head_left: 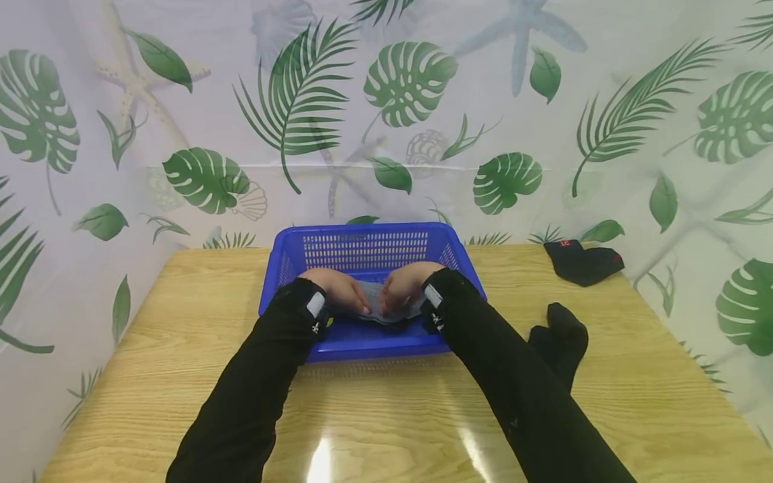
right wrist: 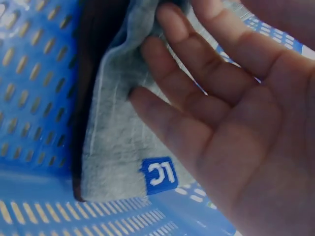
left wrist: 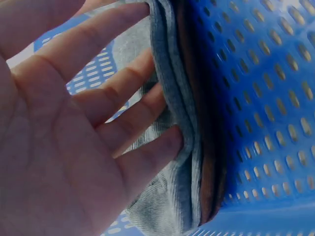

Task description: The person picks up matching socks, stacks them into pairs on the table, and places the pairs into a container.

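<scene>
A grey sock (head_left: 372, 298) lies in the blue plastic basket (head_left: 365, 347), on top of something dark brown or black (left wrist: 202, 123) that looks like another sock. In the right wrist view the grey sock (right wrist: 115, 147) shows a small blue patch with white marks. My left hand (head_left: 338, 288) touches the sock's left part with spread, nearly straight fingers. On the other side, my right hand (head_left: 412, 285) rests its loosely bent fingertips against the fabric. Neither thumb visibly pinches it.
On the wooden table (head_left: 181, 376), right of the basket, lie a black sock with red marks (head_left: 582, 261) and, closer to me, another black sock (head_left: 568, 339), partly behind my right sleeve (head_left: 507, 355). A leaf-patterned cloth (head_left: 386, 188) hangs behind the table.
</scene>
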Tool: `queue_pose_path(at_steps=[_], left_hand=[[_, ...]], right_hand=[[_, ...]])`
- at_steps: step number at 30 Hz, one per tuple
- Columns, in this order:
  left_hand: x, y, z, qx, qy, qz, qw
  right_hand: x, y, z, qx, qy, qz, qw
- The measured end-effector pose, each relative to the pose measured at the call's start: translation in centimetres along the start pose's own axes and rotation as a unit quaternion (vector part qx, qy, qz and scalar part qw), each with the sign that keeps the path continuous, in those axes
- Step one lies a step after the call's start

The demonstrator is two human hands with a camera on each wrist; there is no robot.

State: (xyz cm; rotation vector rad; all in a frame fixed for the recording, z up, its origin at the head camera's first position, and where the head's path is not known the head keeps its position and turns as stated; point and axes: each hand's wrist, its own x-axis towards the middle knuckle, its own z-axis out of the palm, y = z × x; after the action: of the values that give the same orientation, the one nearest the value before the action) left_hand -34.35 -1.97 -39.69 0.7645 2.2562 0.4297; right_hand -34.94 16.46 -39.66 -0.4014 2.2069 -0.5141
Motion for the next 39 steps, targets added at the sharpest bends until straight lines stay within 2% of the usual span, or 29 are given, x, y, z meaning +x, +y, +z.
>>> queue_pose_path(at_steps=[5, 8, 12, 16, 19, 22, 25, 29, 32, 34, 36, 39], left_hand=[[0.6, 0.4, 0.0, -0.011, -0.019, -0.028, 0.9994], [0.7, 0.6, -0.1, 0.013, -0.023, -0.041, 0.9988], [0.7, 0.7, -0.3, 0.061, -0.032, -0.030, 0.9972], [0.3, 1.2, -0.5, 0.067, -0.030, -0.024, 0.9970], [-0.8, 1.7, -1.1, 0.061, 0.008, -0.024, 0.9978], [-2.4, 2.0, -1.7, 0.051, 0.076, -0.009, 0.9958], [-4.2, 2.4, -2.0, 0.040, 0.139, 0.024, 0.9893], [-6.8, 3.4, -1.5, 0.030, 0.201, 0.076, 0.9761], [-8.8, 4.2, -0.1, 0.023, 0.240, 0.105, 0.9649], [-10.1, 4.5, 1.3, 0.016, 0.259, 0.118, 0.9585], [-11.1, 4.7, 2.9, 0.008, 0.275, 0.140, 0.9513], [-11.8, 5.2, 5.5, 0.003, 0.293, 0.168, 0.9412]], right_hand=[[-0.1, 0.7, 0.1, 0.000, -0.025, -0.005, 1.000], [-0.1, 1.0, 0.1, -0.006, -0.045, -0.007, 0.999], [-0.3, 1.0, 0.0, -0.009, -0.054, 0.001, 0.998], [-1.0, 0.9, -0.6, 0.009, -0.032, 0.011, 0.999], [-2.2, 1.0, -1.8, 0.039, 0.022, -0.015, 0.999], [-4.1, 1.2, -3.2, 0.068, 0.092, -0.072, 0.991], [-6.9, 1.8, -4.3, 0.094, 0.135, -0.124, 0.979], [-11.4, 3.2, -4.8, 0.076, 0.175, -0.158, 0.969], [-13.9, 4.9, -4.4, 0.055, 0.213, -0.160, 0.962], [-15.0, 6.2, -3.7, 0.055, 0.235, -0.155, 0.958], [-15.7, 7.8, -2.8, 0.055, 0.258, -0.138, 0.955], [-16.4, 10.5, -1.3, 0.050, 0.289, -0.093, 0.952]])
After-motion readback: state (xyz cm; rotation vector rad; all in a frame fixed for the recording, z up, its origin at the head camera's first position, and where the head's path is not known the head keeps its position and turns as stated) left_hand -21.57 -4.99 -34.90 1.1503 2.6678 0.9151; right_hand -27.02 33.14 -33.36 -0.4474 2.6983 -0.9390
